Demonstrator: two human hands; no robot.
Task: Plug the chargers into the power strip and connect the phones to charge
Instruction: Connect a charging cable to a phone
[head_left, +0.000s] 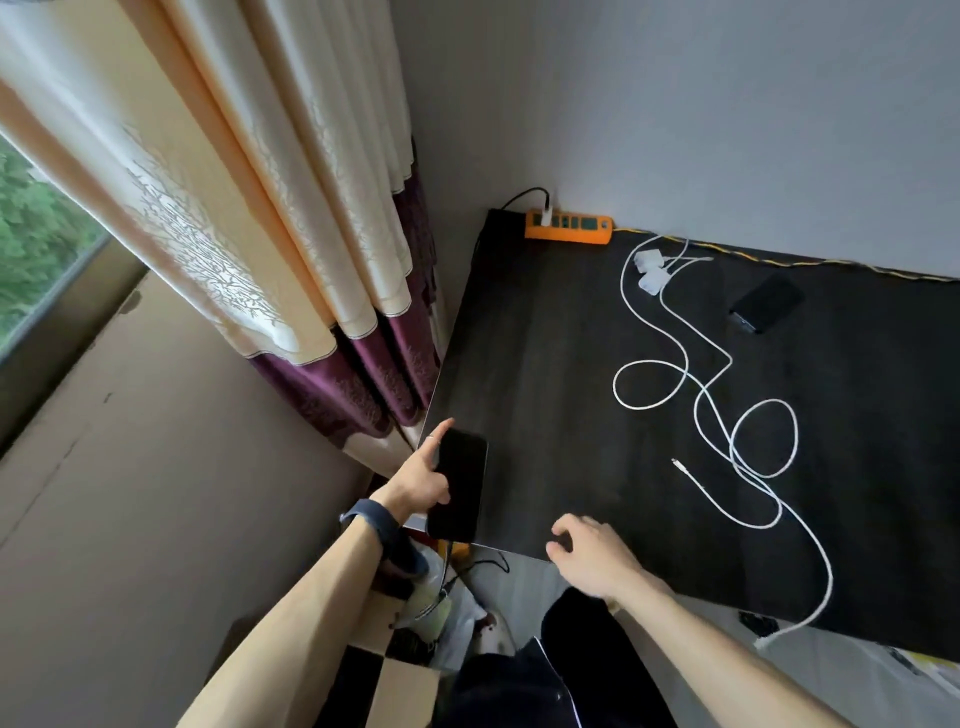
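Black glass catches no light on the smartphone (462, 483) gripped by the person's left hand (418, 486), well to the near side of the orange power strip (569, 231) and a little left of it. The thumb lies across the screen, the forefinger runs straight along the phone's edge, and the other fingers are hidden behind it. The phone is likely slick and breakable, so it is best held by its long edges, leaving the bottom port free.

One white plug (545, 215) already sits in the strip's leftmost socket; the other sockets look free.

The right hand (592, 553) hovers well to the near side of the strip, fingers loosely curled and holding nothing.

Two white charger bricks (649, 273) lie unplugged just right of the strip. They look light and rigid, best pinched by the body with the prongs pointing at the sockets. From them, white cables (748, 431) loop limply toward the camera. One connector tip (677, 462) lies free, near and right of the strip. The cable is soft and apt to snag, so the stiff tip is the place to take hold.

Farther right of the strip, a second dark phone (769, 304) lies flat, unconnected as far as can be seen.
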